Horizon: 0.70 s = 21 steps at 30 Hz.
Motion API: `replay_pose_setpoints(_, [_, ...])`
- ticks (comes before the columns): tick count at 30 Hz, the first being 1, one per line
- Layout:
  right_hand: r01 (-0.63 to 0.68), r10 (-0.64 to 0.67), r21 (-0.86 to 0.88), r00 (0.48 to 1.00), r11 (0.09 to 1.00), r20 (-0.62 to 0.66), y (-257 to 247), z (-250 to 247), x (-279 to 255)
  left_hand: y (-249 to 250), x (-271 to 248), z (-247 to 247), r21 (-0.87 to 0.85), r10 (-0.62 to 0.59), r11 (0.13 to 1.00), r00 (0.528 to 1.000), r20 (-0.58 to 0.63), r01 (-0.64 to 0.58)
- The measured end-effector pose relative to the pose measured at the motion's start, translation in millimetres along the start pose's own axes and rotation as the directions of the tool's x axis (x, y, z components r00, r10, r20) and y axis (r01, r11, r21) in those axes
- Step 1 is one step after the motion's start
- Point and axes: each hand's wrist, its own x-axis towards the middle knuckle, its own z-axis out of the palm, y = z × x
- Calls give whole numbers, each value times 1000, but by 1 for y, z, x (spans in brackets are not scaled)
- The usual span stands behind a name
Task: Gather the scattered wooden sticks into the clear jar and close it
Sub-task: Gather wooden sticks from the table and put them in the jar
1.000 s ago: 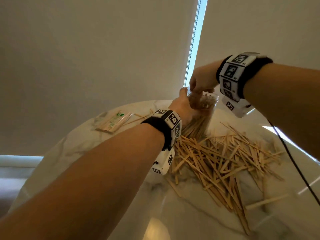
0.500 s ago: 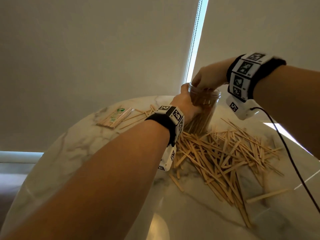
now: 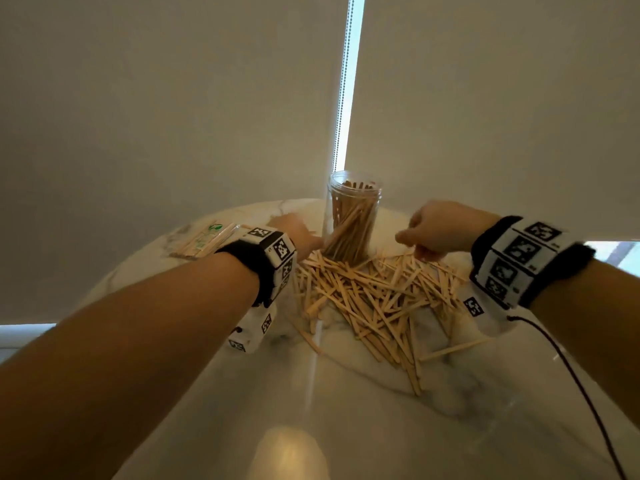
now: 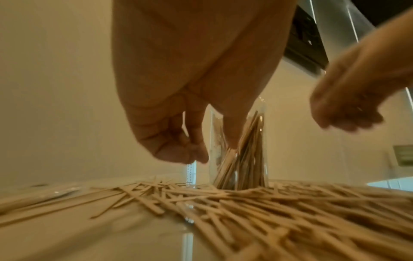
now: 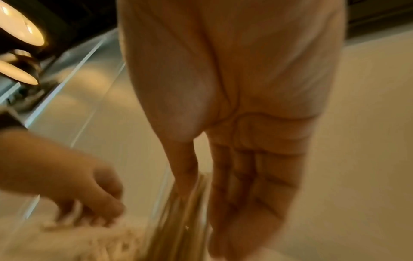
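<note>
gathering in progress | clear jar (image 3: 354, 216) upright at far table edge, part-filled, no lid on or in view | most wooden sticks (image 3: 374, 299) heaped just in front | left hand (image 3: 297, 233) loosely curled beside jar, empty | right hand (image 3: 436, 227) relaxed above heap, empty

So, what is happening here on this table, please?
A person is collecting wooden sticks from a marble table into a clear jar. The jar stands upright, open and partly filled, with no lid in view. Both hands are off it: the left hand is low beside it on the left, the right hand hovers over the pile. Neither seems to hold a stick. Many sticks still lie scattered. A wrapped bundle lies apart on the left.
</note>
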Motion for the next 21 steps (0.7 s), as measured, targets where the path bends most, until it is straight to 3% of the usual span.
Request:
replay_pose_setpoints(3, [-175, 219, -291, 968, 941, 126, 26, 26, -6, -5, -24, 6, 300, -31, 954, 987, 155, -17])
replay_pose_setpoints(7, [-296, 349, -296, 926, 908, 142, 55, 46, -3, 5, -40, 18, 291, 35, 951, 974, 225, -102])
replay_pose_setpoints(13, [-148, 178, -167, 966, 975, 186, 31, 55, -5, 26, -31, 49, 228, -45, 973, 960, 277, -21])
replay_pose_setpoints(17, [-24, 55, -133, 971, 991, 234, 1, 62, -19, 28, -31, 53, 165, -36, 986, 955, 294, -14])
replay_pose_setpoints(21, [-16, 17, -11, 975, 1000, 222, -21, 68, -37, 25, -38, 41, 218, -88, 976, 946, 312, 19])
